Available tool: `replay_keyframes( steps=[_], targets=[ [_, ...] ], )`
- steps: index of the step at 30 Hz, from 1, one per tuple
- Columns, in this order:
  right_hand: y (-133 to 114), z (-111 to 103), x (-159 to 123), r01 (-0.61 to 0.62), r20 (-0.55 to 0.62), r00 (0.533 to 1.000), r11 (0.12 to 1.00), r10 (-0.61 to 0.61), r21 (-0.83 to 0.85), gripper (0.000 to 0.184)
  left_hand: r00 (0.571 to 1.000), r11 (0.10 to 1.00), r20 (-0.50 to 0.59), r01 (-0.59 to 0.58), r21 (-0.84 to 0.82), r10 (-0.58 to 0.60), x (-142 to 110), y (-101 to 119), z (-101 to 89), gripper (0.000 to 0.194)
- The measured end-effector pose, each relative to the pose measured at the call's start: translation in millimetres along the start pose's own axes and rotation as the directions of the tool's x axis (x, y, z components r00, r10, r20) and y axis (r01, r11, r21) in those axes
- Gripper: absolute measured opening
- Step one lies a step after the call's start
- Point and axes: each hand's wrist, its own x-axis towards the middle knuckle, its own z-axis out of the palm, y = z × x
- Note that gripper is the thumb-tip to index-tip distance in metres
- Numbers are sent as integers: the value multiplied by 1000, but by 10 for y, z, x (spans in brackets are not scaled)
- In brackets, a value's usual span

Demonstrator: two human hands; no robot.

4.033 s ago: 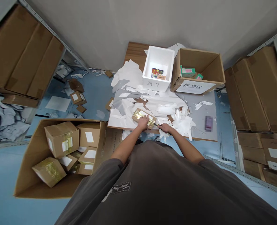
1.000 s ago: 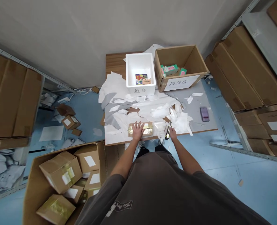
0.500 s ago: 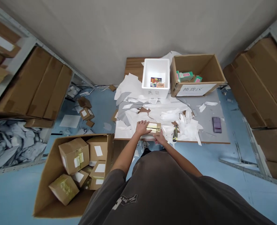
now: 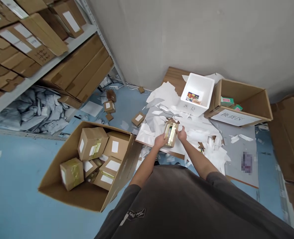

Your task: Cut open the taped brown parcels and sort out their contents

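Between my two hands is a small cardboard box point(image 4: 171, 135) with shiny yellowish tape along it. It is at the front edge of the paper-strewn table point(image 4: 236, 166), and a gap in its top shows something inside that I cannot make out. My left hand point(image 4: 160, 140) grips the box's left side. On the right side, the fingers of my right hand point(image 4: 181, 133) are closed on the box's edge. White paper scraps point(image 4: 159, 131) lie around it. The utility knife point(image 4: 201, 150) is mostly covered by my right forearm.
Behind the box stand a white bin point(image 4: 199, 108) with small packs and an open carton point(image 4: 246, 96) with green-and-pink boxes. A large carton point(image 4: 69, 202) of taped parcels sits at lower left. Loaded shelves point(image 4: 62, 53) line the left; loose boxes point(image 4: 138, 118) lie on the floor.
The view has swung left. The box has been turned from lying crosswise to pointing away from me, its top now partly parted. My right hand has moved to its far right side.
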Motion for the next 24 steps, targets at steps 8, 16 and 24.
replay_keyframes(
  steps=[8,16,24],
  targets=[
    [-8,315,-631,30,-27,999,994,-27,105,74,974,992,-222,-65,-112,39,-2,-489,26,76],
    [622,-109,-685,-310,224,947,836,229,452,50,876,875,141,-476,89,462,261,-171,-42,33],
    [604,84,-683,-256,48,966,921,253,292,39,841,863,232,-505,14,488,74,-362,-107,32]
  ],
)
